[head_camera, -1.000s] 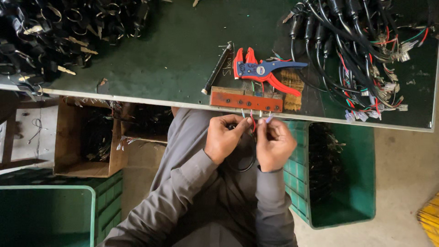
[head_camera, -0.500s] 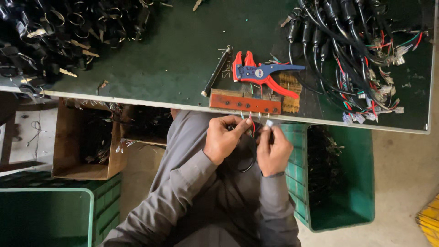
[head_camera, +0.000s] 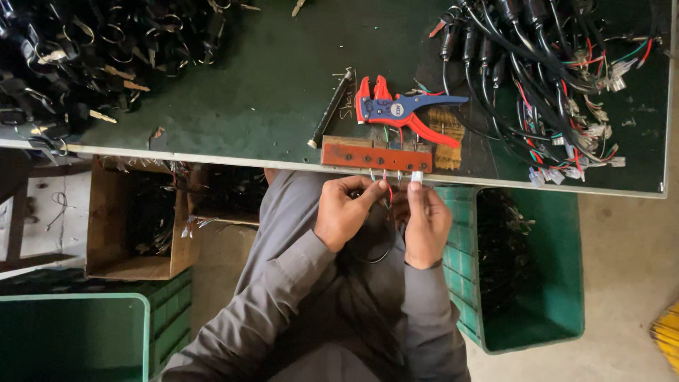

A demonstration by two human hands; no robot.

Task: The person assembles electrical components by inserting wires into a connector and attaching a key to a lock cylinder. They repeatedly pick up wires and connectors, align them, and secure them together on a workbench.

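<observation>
My left hand (head_camera: 345,212) pinches thin coloured wires (head_camera: 386,189) just below the table edge. My right hand (head_camera: 426,221) holds a small white connector (head_camera: 416,177) at its fingertips, close beside the left. A black cable loops down from the hands over my lap (head_camera: 378,253). Directly above the hands, a red-brown strip with holes (head_camera: 375,157) lies at the edge of the dark green table (head_camera: 269,85). A red and blue wire stripper (head_camera: 403,111) lies behind that strip.
A pile of black cables with coloured leads and white plugs (head_camera: 552,78) covers the table's right end. Black parts with keys (head_camera: 78,56) are heaped at the left. A green crate (head_camera: 527,262) stands under the table at right, a cardboard box (head_camera: 134,226) at left.
Both hands stay together at the table edge. The right hand has lifted the white connector a little toward the strip; the view has shifted slightly.
</observation>
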